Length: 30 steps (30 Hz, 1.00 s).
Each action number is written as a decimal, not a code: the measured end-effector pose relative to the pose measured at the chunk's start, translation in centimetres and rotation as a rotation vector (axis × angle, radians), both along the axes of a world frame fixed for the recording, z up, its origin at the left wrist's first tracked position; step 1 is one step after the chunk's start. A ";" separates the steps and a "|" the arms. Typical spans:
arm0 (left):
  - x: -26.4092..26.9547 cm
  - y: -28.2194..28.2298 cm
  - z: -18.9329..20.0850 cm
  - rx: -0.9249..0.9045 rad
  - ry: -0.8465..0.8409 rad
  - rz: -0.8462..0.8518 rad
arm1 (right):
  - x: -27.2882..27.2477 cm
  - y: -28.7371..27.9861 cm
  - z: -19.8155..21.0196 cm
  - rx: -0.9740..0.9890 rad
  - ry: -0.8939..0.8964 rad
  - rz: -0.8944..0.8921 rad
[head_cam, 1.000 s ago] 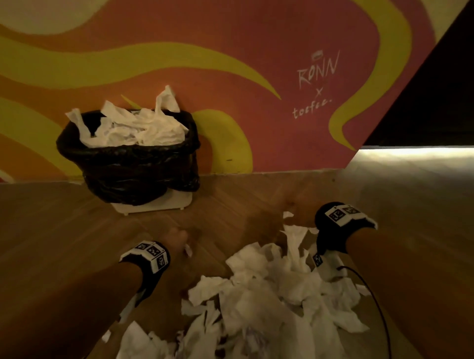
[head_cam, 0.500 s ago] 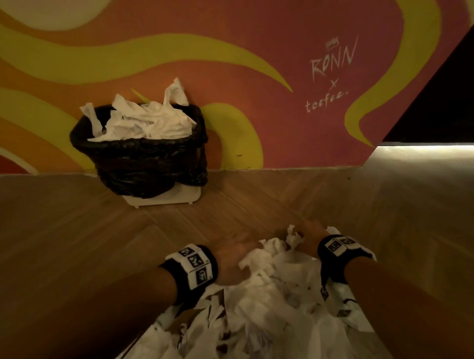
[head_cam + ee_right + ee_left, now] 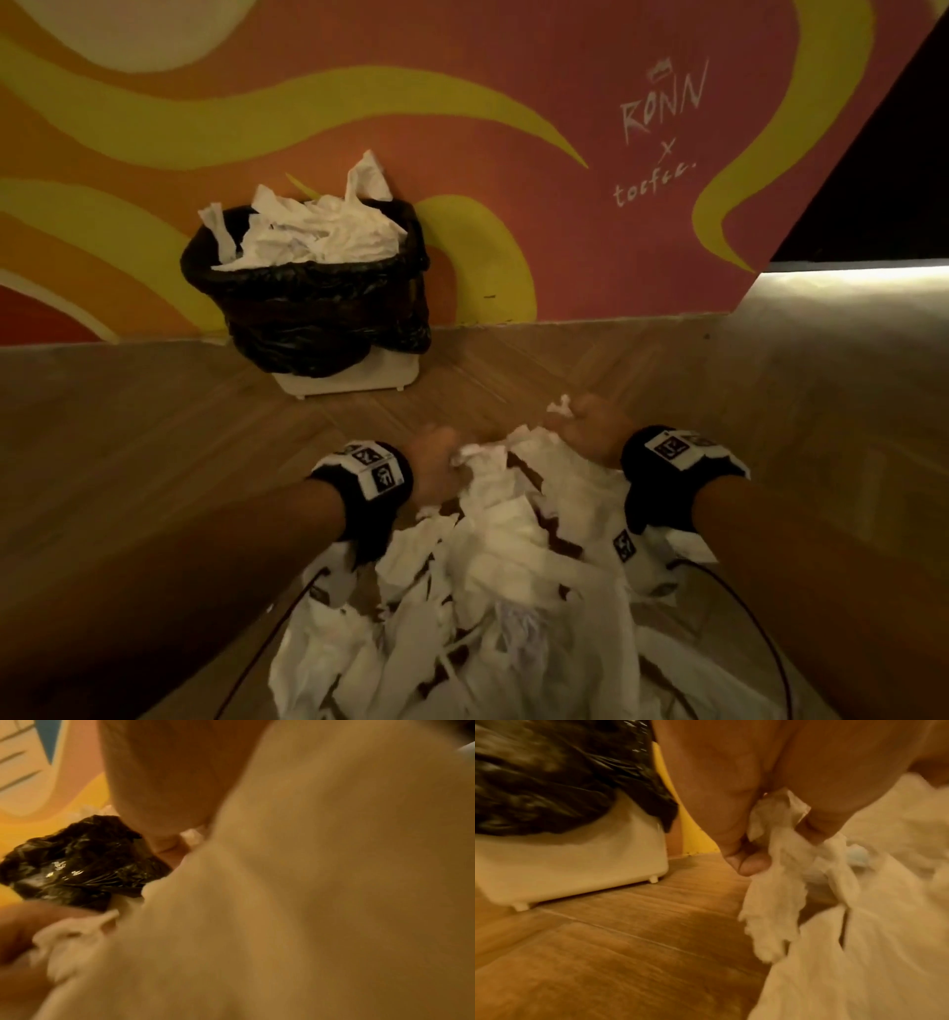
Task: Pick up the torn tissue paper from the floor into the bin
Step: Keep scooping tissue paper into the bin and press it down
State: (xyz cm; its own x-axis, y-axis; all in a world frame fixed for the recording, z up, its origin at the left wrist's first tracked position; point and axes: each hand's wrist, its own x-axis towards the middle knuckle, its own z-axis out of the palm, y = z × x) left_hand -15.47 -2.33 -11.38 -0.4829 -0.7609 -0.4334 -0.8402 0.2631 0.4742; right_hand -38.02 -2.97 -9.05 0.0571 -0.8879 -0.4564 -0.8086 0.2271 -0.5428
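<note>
A big heap of torn white tissue paper (image 3: pixel 503 580) hangs and trails between my two arms above the wooden floor. My left hand (image 3: pixel 436 462) grips a bunch of it at the heap's far left; in the left wrist view its thumb and fingers pinch a crumpled strip of tissue paper (image 3: pixel 780 850). My right hand (image 3: pixel 590 429) holds the far right part, fingers curled with a scrap sticking out. Tissue paper (image 3: pixel 308 882) fills the right wrist view. The bin (image 3: pixel 308 303), white with a black liner, stands against the wall beyond my hands, heaped with tissue.
A painted orange and yellow wall (image 3: pixel 513 231) runs behind the bin. Bare wooden floor (image 3: pixel 128 462) lies to the left and between my hands and the bin. Black cables (image 3: pixel 760 632) trail from my wrists over the tissue. A lit ledge (image 3: pixel 847 288) is at the right.
Both hands have come together at the far edge of the heap and closed on tissue. The gathered heap has moved forward, towards the bin.
</note>
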 end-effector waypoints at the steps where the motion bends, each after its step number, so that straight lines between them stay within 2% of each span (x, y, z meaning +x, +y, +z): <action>1: 1.0 -0.1 0.7 -0.019 0.033 0.078 | 0.9 0.3 0.7 0.025 0.004 0.033; 3: 2.3 -0.2 2.3 -0.040 0.131 0.187 | 2.2 1.4 2.3 0.037 0.035 0.186; 5: 4.0 -0.3 3.9 -0.104 0.198 0.258 | 3.5 2.2 2.9 -0.061 0.215 0.443; 6: 4.8 -0.2 4.7 -0.124 0.207 0.282 | 4.1 2.5 2.5 -0.037 0.287 0.532; 9: 7.0 0.3 6.5 -0.169 0.210 0.334 | 6.1 3.5 0.4 0.323 0.392 0.650; 11: 8.1 0.8 7.3 -0.136 0.180 0.327 | 7.1 4.2 -0.9 0.320 0.446 0.687; 12: 8.4 1.1 7.4 -0.106 0.137 0.302 | 7.4 4.3 -1.9 0.291 0.479 0.678; 14: 9.1 2.0 7.4 -0.101 -0.030 0.129 | 8.1 4.5 -3.2 0.236 0.512 0.689; 16: 9.4 2.6 6.5 -0.116 -0.159 -0.015 | 9.2 5.3 -2.2 0.195 0.458 0.644; 21: 9.3 3.6 1.4 0.039 -0.129 -0.114 | 9.8 4.8 -0.7 0.162 0.241 0.440; 24: 8.1 4.0 -2.2 0.015 -0.080 -0.214 | 9.1 4.1 0.4 0.124 0.181 0.312; 27: 6.2 5.3 -4.1 -0.032 -0.147 -0.380 | 8.0 4.0 1.6 0.038 0.111 0.250; 30: 4.7 6.3 -5.2 -0.064 -0.213 -0.356 | 7.1 4.2 3.0 -0.099 -0.042 0.146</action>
